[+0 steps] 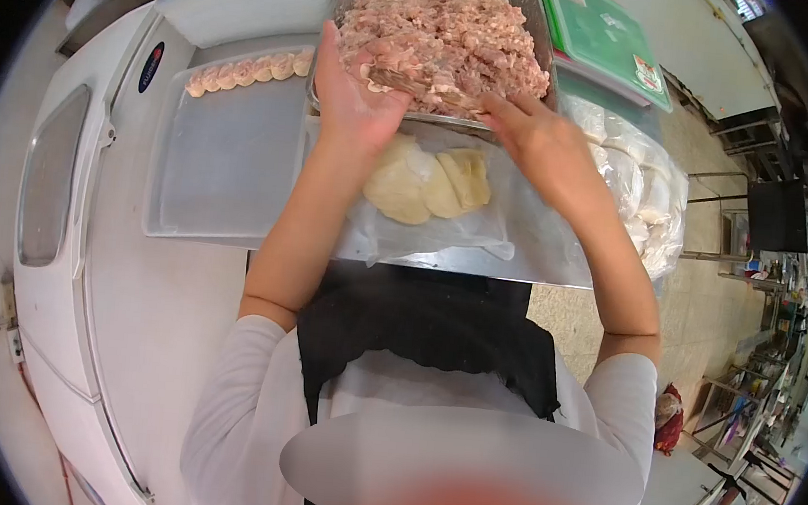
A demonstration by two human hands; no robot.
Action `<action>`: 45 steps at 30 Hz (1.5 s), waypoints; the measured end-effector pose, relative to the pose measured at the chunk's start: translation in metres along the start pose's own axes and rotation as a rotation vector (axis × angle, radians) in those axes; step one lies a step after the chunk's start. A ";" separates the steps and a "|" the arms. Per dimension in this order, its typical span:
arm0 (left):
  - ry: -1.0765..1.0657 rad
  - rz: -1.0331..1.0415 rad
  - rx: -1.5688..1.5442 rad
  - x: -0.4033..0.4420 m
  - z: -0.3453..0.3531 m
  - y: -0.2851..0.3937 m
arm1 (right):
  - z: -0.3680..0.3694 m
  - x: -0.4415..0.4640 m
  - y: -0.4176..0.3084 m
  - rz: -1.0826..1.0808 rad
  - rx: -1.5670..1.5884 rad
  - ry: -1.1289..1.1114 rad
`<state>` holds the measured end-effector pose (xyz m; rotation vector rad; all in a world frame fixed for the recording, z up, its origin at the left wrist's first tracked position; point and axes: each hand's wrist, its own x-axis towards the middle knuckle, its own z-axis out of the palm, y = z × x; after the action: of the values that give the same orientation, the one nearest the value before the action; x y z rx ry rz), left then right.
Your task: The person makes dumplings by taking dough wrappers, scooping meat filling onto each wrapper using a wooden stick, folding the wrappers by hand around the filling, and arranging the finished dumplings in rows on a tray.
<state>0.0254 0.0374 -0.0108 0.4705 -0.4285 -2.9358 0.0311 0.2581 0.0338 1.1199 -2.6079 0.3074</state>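
Observation:
My left hand (363, 107) is cupped, palm up, at the front left of a metal tray (438, 118) heaped with minced meat (450, 28). A small dumpling with meat filling (374, 60) appears to lie in its fingers, which are partly hidden. My right hand (536, 139) grips the end of a flat brown spatula (408, 84), whose blade reaches left over the mince to the left hand. Below the tray, a stack of pale yellow dumpling wrappers (419, 182) rests on a plastic sheet (424, 240).
On the left, a translucent tray (226, 163) carries a row of shaped dumplings (247, 74) along its far edge. A green-lidded box (610, 41) stands at the back right. Wrapped white packs (633, 176) lie on the right. A white freezer (140, 232) is at the left.

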 end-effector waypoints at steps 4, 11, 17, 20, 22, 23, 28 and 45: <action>-0.245 -0.048 0.168 0.002 -0.014 0.015 | -0.020 0.004 0.020 0.085 0.309 0.068; -0.783 0.589 1.416 -0.016 -0.007 0.036 | -0.032 -0.007 0.007 0.135 0.503 -0.130; -0.910 0.309 1.714 -0.010 -0.006 0.049 | -0.002 -0.008 0.009 -0.054 0.464 -0.100; -0.788 0.302 1.802 0.005 -0.018 0.044 | -0.005 -0.002 0.022 0.007 0.345 -0.105; -0.660 0.339 1.768 0.022 -0.033 0.039 | -0.019 0.002 0.014 0.136 0.180 -0.029; -0.593 0.348 1.730 0.029 -0.039 0.037 | -0.015 0.003 0.013 0.091 0.187 -0.011; -0.587 0.344 1.852 0.018 -0.021 0.039 | 0.021 0.001 0.052 -0.007 0.270 -0.011; -0.702 0.308 1.637 0.009 -0.020 0.038 | -0.028 -0.001 0.009 0.080 0.091 -0.021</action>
<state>0.0269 -0.0059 -0.0204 -0.5310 -2.5581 -1.6778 0.0301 0.2736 0.0584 1.0550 -2.6863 0.4376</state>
